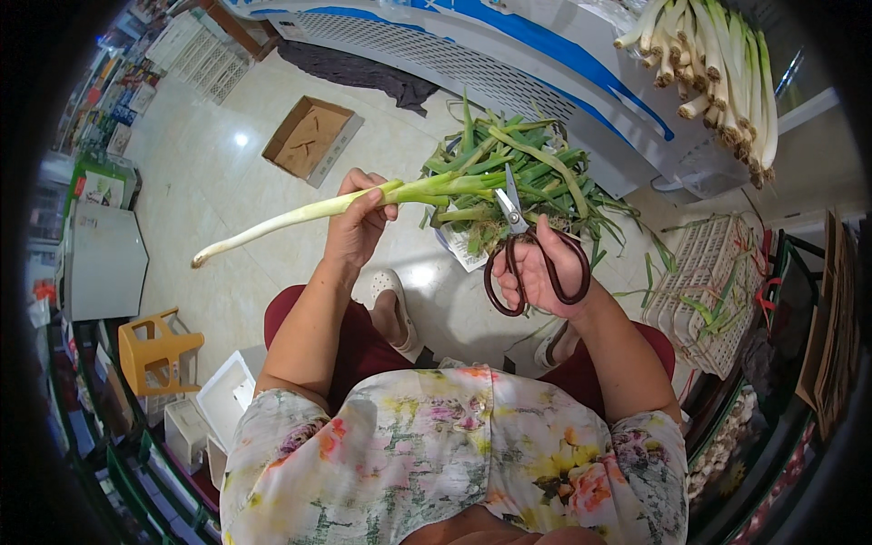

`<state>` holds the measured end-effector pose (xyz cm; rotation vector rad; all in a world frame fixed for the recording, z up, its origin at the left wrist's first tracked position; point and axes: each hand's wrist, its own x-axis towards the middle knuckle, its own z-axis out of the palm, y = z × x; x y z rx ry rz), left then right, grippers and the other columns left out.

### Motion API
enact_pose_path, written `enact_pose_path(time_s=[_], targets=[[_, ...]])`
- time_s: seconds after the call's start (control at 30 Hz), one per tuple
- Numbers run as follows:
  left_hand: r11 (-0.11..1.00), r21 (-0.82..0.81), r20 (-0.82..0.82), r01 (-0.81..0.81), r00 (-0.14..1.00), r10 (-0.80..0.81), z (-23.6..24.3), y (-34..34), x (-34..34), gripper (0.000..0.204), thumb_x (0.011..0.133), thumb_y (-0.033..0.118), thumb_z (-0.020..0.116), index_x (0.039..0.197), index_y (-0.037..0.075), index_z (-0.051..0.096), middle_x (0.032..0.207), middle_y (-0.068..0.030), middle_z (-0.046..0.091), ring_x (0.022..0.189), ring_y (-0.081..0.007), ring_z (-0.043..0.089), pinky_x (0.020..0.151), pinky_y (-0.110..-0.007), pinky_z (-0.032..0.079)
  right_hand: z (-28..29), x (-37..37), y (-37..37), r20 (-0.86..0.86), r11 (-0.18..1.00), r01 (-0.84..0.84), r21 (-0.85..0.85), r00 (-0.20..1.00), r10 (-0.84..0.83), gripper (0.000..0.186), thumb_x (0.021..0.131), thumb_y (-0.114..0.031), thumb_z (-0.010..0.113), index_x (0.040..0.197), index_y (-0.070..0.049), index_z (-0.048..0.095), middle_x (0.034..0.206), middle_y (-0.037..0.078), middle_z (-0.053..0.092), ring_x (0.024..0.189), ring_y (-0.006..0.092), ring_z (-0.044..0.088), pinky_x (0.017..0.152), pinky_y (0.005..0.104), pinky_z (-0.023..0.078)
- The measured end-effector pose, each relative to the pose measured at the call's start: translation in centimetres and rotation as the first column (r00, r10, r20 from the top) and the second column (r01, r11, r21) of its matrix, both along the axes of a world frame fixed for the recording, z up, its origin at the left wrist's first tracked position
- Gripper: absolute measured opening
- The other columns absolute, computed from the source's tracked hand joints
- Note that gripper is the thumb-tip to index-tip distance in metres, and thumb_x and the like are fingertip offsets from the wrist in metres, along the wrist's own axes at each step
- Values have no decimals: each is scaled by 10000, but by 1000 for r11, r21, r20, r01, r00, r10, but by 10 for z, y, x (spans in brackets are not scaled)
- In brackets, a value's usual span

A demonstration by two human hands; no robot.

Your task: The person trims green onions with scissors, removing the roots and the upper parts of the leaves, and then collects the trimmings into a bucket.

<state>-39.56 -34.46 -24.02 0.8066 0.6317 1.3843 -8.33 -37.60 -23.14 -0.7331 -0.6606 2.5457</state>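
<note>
My left hand (359, 218) is closed round a long green onion (282, 221), near where its white stalk turns green. The root end points to the left and the leafy end reaches right, over a heap of green onion leaves (554, 173) on the floor. In my right hand (550, 272) is a pair of scissors (514, 218) with dark brown looped handles, fingers through the loops. Its blades stand apart, beside the leafy end of the onion. Whether the blades touch the leaves I cannot tell.
Many green onions (718, 82) lie on the white surface at the upper right. A shallow cardboard box (341, 145) sits on the tiled floor. On the right stands a white plastic basket (699, 309) with leaf scraps; at left, a yellow stool (159, 350) and crates.
</note>
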Motion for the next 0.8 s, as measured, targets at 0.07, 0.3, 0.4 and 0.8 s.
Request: enact_pose_path(time_s=[0.07,0.3,0.4,0.8], targets=[[999,-19,71,35,997,-34,-1,1,-3,140,917,90,619,892,82,482,928,-104,594,732,-156,603,681,-264,517,-1,3,0,-33,998,-24,62,999,26,900,913,-793,211,1018,4,616,790,45,569,700,194,562,696,319,454],[988,-78,340,133,935,-99,-10,5,-2,136,917,88,624,907,76,489,954,-104,586,776,-180,597,740,-250,549,3,2,-5,-260,996,-72,54,962,84,968,862,-846,228,1086,25,586,836,81,564,761,207,555,745,319,456],[989,-73,356,128,930,-94,-9,4,1,134,920,83,624,910,77,491,968,-104,586,790,-182,595,742,-250,550,3,1,-6,-284,998,-42,56,957,56,975,852,-855,237,1091,27,579,839,78,562,765,211,558,749,327,456],[993,-50,358,106,930,-81,-12,6,-4,124,916,73,622,927,74,498,991,-92,586,784,-177,596,734,-267,545,5,0,-9,-256,996,-65,55,964,77,973,844,-861,248,1074,24,580,841,65,553,765,208,558,749,327,453]])
